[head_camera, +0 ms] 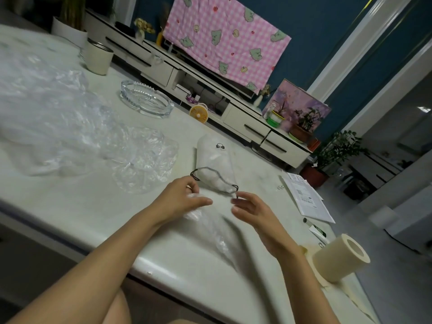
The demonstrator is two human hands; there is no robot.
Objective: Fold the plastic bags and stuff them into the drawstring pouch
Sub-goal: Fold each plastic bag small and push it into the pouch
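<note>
Loose plastic bags lie well left of the fingers, the left hand pinches the drawstring pouch rim over a folded bag — the right hand pinches the opposite rim — seemingly to spread the mouth just beyond the fingertips for stuffing.

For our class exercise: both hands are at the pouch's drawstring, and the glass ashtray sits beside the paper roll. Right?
No. The head view shows the glass ashtray beyond the plastic bags, far from the paper roll. The left hand and right hand are at the drawstring of the pouch.
</note>
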